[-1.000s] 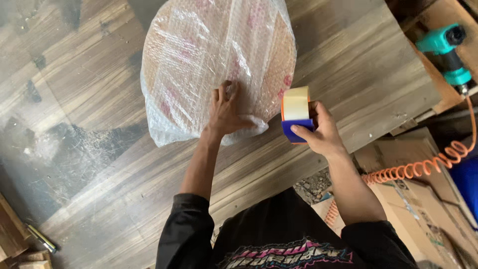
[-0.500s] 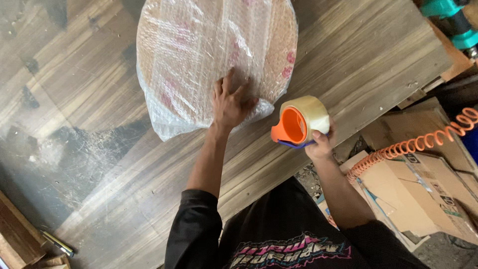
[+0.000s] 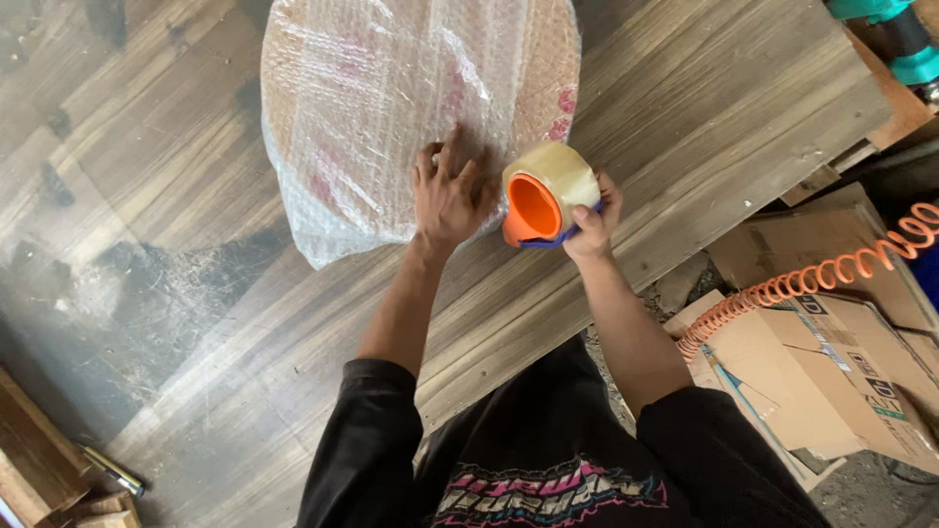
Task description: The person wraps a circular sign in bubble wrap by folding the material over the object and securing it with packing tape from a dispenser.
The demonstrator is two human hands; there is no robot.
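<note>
head view: left hand (image 3: pixel 448 191) lies flat, fingers spread, on the bubble-wrapped round parcel (image 3: pixel 411 108) on the wooden tabletop (image 3: pixel 685 127). right hand (image 3: pixel 587 223) grips the tape dispenser (image 3: pixel 544 194) at the parcel's edge. parcel likely light, slippery, fragile; hold at the rim. compared with half a second ago, the dispenser sits closer to the left hand.

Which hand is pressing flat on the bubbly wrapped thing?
The left hand, spread flat on the bubble-wrapped round parcel. The right hand instead grips the tape dispenser.
</note>
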